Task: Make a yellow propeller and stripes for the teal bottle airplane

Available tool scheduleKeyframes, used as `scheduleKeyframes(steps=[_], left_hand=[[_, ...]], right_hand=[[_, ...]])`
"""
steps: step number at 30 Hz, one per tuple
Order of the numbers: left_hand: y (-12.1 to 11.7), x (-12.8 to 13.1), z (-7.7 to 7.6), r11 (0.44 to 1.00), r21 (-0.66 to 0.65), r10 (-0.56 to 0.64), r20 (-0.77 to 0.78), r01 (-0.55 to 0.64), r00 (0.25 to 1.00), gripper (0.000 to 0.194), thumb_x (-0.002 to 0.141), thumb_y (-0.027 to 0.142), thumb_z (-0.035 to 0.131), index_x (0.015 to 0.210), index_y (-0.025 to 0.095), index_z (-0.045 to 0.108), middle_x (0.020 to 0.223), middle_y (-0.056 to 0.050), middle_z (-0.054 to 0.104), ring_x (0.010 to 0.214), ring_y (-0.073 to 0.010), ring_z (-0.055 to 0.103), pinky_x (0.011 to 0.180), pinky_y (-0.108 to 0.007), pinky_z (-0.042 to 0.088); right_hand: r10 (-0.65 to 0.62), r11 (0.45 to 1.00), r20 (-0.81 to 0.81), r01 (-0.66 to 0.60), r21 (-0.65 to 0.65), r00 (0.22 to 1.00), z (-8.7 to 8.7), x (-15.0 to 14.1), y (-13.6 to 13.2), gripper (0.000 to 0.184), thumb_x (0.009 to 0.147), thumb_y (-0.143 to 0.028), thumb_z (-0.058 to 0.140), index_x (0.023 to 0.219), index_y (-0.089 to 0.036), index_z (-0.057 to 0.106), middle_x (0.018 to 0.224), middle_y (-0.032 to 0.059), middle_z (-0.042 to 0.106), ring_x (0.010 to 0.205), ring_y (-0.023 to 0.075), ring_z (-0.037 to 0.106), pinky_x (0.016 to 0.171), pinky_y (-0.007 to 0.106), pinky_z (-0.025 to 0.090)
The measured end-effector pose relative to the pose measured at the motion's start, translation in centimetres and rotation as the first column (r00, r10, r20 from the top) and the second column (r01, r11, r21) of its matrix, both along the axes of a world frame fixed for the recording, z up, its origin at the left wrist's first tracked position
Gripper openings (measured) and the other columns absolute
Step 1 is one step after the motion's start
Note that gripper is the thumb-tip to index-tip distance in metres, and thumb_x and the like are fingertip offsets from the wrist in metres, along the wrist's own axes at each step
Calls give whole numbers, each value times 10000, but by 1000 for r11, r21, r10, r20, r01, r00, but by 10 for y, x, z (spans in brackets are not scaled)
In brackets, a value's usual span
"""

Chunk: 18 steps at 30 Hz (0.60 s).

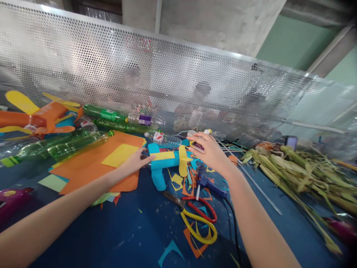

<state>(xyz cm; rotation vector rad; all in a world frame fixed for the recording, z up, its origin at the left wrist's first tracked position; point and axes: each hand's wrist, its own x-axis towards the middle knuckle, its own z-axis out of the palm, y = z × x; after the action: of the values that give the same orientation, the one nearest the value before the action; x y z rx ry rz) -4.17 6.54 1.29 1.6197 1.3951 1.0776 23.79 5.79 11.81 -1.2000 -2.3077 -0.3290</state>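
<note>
On the blue surface (119, 232): one blue model plane (166, 163), yellow strip (164, 155) and blades (183, 170) attached (what remains, I cannot tell), between my left hand (135, 160), grip parted, and right hand (212, 152), grip spread.

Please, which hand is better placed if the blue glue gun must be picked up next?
Probably the right hand: it is close to the glue gun, while the left hand is across the blue paper model.

Rectangular orange paper sheets (86, 173) lie left of the winged blue paper model plane (166, 163), long leafy green husks (304, 175) right.
</note>
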Motion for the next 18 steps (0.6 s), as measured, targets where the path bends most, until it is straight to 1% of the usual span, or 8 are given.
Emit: scheduleKeyframes(steps=[3, 6, 9, 10, 11, 12, 14, 18], left_hand=[[-5, 0, -2, 977, 207, 85, -168, -49, 982, 638, 743, 542, 544, 1231, 166, 377, 975, -107, 596, 804, -241, 606, 675, -357, 485], [-13, 3, 1, 931, 364, 105, -271, 1, 957, 554, 836, 491, 442, 1304, 231, 305, 1156, -109, 506, 948, -233, 550, 796, -372, 451], [-17, 6, 3, 918, 384, 65, -397, 101, 915, 483, 856, 477, 418, 1293, 279, 362, 1159, -85, 479, 957, -223, 520, 850, -376, 418], [-18, 6, 3, 917, 380, 59, -430, 121, 901, 488, 843, 489, 441, 1283, 286, 386, 1133, -79, 482, 926, -219, 523, 843, -373, 419], [-17, 7, 3, 916, 378, 56, -456, 137, 888, 500, 826, 503, 465, 1274, 289, 406, 1105, -74, 486, 894, -215, 525, 830, -368, 422], [-17, 6, 2, 915, 374, 51, -478, 150, 877, 512, 814, 513, 479, 1271, 290, 419, 1071, -70, 492, 860, -211, 527, 811, -363, 427], [-15, 6, 2, 914, 363, 35, -517, 182, 855, 510, 819, 517, 470, 1274, 291, 432, 1019, -67, 499, 830, -208, 528, 797, -359, 426], [-15, 4, 3, 914, 343, 16, -561, 215, 827, 517, 840, 518, 429, 1308, 300, 401, 995, -70, 496, 837, -215, 529, 797, -360, 420]], right_hand=[[-5, 987, 24, 8, -160, 1000, 6, 6, -5, 253, 844, -320, 499, 1066, -262, 605, 1083, 43, 618, 1027, 219, 549, 884, 370, 418], [-101, 938, 87, 124, -322, 991, 4, 17, -14, 195, 851, -324, 468, 937, -231, 616, 930, 45, 667, 841, 206, 618, 722, 315, 459], [-250, 840, 280, 352, -413, 927, -14, 38, -25, 187, 799, -323, 517, 902, -190, 598, 837, 83, 673, 744, 251, 632, 618, 326, 446], [-259, 806, 339, 395, -440, 905, -23, 47, -28, 233, 774, -341, 547, 933, -178, 596, 882, 106, 669, 773, 273, 633, 622, 336, 448], [-257, 791, 377, 417, -447, 890, -32, 56, -31, 289, 744, -345, 580, 968, -163, 594, 953, 133, 654, 829, 294, 627, 652, 348, 451], [-251, 788, 389, 420, -450, 886, -41, 64, -33, 331, 731, -341, 591, 1005, -156, 590, 1013, 148, 635, 881, 304, 616, 688, 357, 452], [-200, 794, 328, 348, -498, 923, -56, 78, -38, 381, 732, -343, 588, 1065, -158, 570, 1081, 148, 601, 941, 287, 598, 752, 350, 450], [-118, 802, 194, 209, -559, 974, -72, 86, -44, 292, 763, -314, 542, 1019, -174, 554, 1034, 111, 569, 892, 231, 595, 759, 314, 458]])
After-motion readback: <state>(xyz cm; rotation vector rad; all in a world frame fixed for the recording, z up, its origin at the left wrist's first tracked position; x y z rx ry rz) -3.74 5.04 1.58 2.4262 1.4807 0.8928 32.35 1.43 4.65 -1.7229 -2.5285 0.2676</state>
